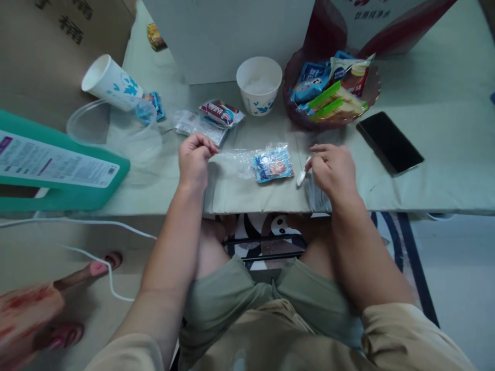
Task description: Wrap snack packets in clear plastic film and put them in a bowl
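- At left, a green jug [110, 188], a clear tub [133, 141] and a tilted paper cup [114, 85] crowd the surface [456, 134].
- The left hand [195, 159] pinches clear film [236, 158].
- Between the hands lies a blue packet [274, 166], inside or atop the film, unclear which; likely light, soft and slippery, best gripped by an edge.
- The right hand [333, 169] appears closed on a white item [301, 178], too blurred to name.
- Farther right, a snack bowl [289, 100] and a phone [390, 142] limit room beyond.

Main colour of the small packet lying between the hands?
The packet is mostly blue, with an orange-brown patch; best seen in the head view.
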The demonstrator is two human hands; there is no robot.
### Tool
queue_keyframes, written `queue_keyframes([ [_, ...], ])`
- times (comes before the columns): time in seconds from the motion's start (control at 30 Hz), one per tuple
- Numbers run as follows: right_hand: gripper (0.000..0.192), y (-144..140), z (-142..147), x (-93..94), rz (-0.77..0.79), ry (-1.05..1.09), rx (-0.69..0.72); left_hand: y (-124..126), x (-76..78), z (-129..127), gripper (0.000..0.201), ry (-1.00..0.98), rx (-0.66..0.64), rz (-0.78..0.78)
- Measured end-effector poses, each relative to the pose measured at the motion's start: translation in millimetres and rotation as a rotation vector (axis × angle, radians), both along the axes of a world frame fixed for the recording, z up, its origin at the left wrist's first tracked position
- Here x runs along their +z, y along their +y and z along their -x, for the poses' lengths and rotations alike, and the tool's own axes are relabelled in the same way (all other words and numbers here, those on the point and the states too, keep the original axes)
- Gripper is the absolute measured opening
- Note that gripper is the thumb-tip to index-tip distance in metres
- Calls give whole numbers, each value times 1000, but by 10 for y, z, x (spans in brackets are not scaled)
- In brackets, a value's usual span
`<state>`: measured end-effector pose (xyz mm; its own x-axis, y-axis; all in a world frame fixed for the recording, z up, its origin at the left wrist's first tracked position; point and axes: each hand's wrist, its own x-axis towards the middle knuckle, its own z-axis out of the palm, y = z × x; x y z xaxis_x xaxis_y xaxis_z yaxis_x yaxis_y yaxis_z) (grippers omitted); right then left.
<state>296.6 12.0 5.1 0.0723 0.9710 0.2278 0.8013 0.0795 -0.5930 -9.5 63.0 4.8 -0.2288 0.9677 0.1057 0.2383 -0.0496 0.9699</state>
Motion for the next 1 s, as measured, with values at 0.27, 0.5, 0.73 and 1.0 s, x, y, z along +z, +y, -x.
queue_keyframes([
  [0.27,69,157,321,-116,-39,140,248,-180,18,-252,18,213,-326,-48],
  [0.5,23,172,411,-31,-13,227,327,-90,0,-220,15,274,-310,20],
  [0.73,14,174,234,-81,-142,421,91,-24,-81,56,19,239,-197,83],
  [1.0,27,119,163,50,-289,308,-88,-138,34,68,16,575,-101,-139],
])
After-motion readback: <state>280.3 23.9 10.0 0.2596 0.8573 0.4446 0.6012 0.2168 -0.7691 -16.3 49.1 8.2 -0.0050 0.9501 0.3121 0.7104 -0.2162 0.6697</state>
